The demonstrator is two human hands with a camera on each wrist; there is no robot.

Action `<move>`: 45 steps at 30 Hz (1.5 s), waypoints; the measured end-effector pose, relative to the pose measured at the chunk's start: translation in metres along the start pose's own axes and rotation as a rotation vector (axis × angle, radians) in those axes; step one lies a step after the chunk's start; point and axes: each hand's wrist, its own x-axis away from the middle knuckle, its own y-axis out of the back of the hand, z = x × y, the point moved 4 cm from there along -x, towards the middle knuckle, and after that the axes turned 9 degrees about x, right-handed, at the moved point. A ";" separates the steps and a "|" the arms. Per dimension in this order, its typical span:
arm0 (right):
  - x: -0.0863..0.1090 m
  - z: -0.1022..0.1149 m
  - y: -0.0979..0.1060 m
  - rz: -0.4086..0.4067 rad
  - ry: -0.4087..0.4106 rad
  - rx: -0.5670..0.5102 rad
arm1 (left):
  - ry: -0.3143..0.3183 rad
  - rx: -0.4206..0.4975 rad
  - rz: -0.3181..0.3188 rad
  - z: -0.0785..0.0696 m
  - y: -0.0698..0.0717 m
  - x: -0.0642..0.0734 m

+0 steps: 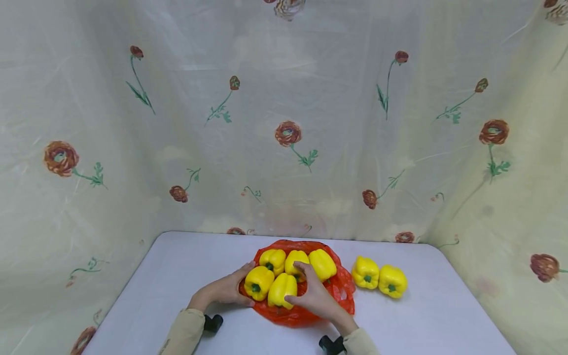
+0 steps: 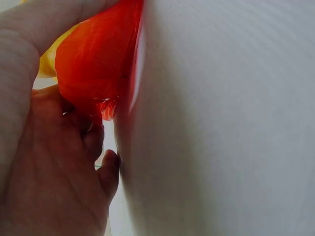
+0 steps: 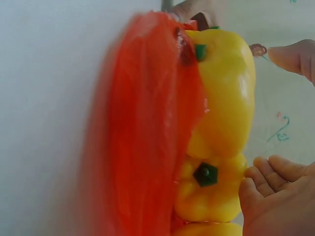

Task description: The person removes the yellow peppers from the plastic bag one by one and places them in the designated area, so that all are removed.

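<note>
Your left hand (image 1: 230, 288) gripped red bag (image 1: 293, 318); your right hand (image 1: 317, 296), spread loose, had front pepper (image 1: 282, 290) just left. Long axis ran toward tabletop's (image 1: 435, 315) far edge.

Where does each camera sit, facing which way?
Head: worn on head, facing forward and down at left hand, right hand, yellow peppers, red bag; sleeves show.
Left wrist: on that wrist, facing bag; left hand shows.
Right wrist: on that wrist, facing bag and peppers; both hands partly show.
Both wrist views share the bag.
</note>
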 end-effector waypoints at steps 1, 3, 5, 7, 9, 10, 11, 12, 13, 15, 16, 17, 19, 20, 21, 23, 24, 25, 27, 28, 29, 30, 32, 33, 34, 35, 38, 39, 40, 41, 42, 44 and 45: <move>0.000 0.000 -0.001 -0.002 0.002 0.011 | 0.000 0.001 0.000 0.000 0.000 0.000; 0.000 0.000 -0.003 -0.007 0.003 0.028 | -0.001 0.001 0.001 0.001 0.000 0.000; 0.001 0.000 -0.004 -0.014 0.004 0.042 | 0.002 0.000 0.000 0.001 0.000 0.000; 0.001 0.000 -0.006 -0.013 -0.004 0.048 | 0.002 -0.001 0.001 0.001 0.000 0.000; 0.002 0.000 -0.009 -0.002 -0.003 0.038 | 0.002 -0.002 0.001 0.001 0.000 0.000; 0.002 0.000 -0.010 0.006 -0.007 0.032 | 0.000 -0.003 0.002 0.001 0.000 0.000; 0.003 -0.001 -0.011 0.014 -0.013 0.028 | -0.002 -0.004 0.003 0.001 0.000 0.000; 0.003 -0.001 -0.012 0.022 -0.016 0.023 | -0.003 -0.006 0.003 0.001 0.000 0.000; 0.003 -0.002 -0.014 0.029 -0.018 0.020 | -0.005 -0.005 0.005 0.001 0.001 0.000; 0.003 -0.003 -0.016 0.037 -0.023 0.018 | -0.008 -0.005 0.007 0.001 0.001 0.000; 0.003 -0.004 -0.017 0.039 -0.023 0.013 | -0.009 -0.007 0.008 0.002 0.000 0.000; 0.003 -0.005 -0.018 0.039 -0.020 0.011 | -0.009 -0.008 0.010 0.002 0.000 0.000; 0.003 -0.006 -0.020 0.043 -0.018 0.004 | -0.011 -0.010 0.012 0.002 -0.001 -0.001; 0.002 -0.006 -0.020 0.043 -0.015 0.001 | -0.011 -0.011 0.012 0.002 -0.001 -0.001; 0.002 -0.007 -0.020 0.044 -0.014 -0.003 | -0.010 -0.012 0.011 0.002 -0.001 0.000; 0.002 -0.008 -0.021 0.051 -0.011 -0.014 | -0.012 -0.007 0.010 0.001 -0.001 0.000; 0.001 -0.009 -0.022 0.055 -0.010 -0.020 | -0.012 -0.007 0.009 0.001 0.000 0.000; 0.001 -0.009 -0.023 0.060 -0.008 -0.028 | -0.013 -0.008 0.009 0.001 0.000 0.000; 0.001 -0.010 -0.024 0.072 -0.005 -0.045 | -0.018 -0.009 0.009 0.001 0.000 -0.001; 0.001 -0.010 -0.025 0.075 -0.005 -0.051 | -0.021 -0.010 0.009 0.002 0.000 -0.001; 0.001 -0.011 -0.026 0.078 -0.009 -0.059 | -0.023 -0.014 0.008 0.002 0.000 -0.001; 0.001 -0.012 -0.027 0.078 -0.016 -0.066 | -0.024 -0.017 0.008 0.002 0.000 -0.001; 0.000 -0.014 -0.028 0.074 -0.029 -0.073 | -0.027 -0.015 0.006 0.002 0.000 -0.001; 0.000 -0.015 -0.028 0.072 -0.035 -0.075 | -0.028 -0.013 0.005 0.002 0.000 -0.001; 0.000 -0.016 -0.029 0.068 -0.041 -0.073 | -0.027 -0.011 0.004 0.001 0.000 0.000; 0.000 -0.016 -0.029 0.066 -0.047 -0.075 | -0.025 -0.010 0.004 0.000 0.000 0.000; 0.000 -0.016 -0.029 0.062 -0.060 -0.072 | -0.017 -0.006 0.004 -0.001 0.000 0.001; 0.000 -0.016 -0.029 0.064 -0.068 -0.073 | -0.017 -0.008 0.004 -0.002 0.000 0.002; 0.000 -0.017 -0.029 0.067 -0.077 -0.072 | -0.014 -0.009 0.004 -0.002 0.000 0.002; 0.000 -0.017 -0.029 0.070 -0.085 -0.072 | -0.011 -0.008 0.004 -0.002 0.000 0.002; 0.000 -0.017 -0.029 0.073 -0.094 -0.073 | -0.009 -0.007 0.004 -0.003 0.000 0.002; 0.000 -0.017 -0.030 0.075 -0.104 -0.076 | -0.008 -0.002 0.004 -0.003 -0.001 0.002; 0.000 -0.017 -0.030 0.077 -0.107 -0.078 | -0.008 -0.002 0.005 -0.003 -0.001 0.002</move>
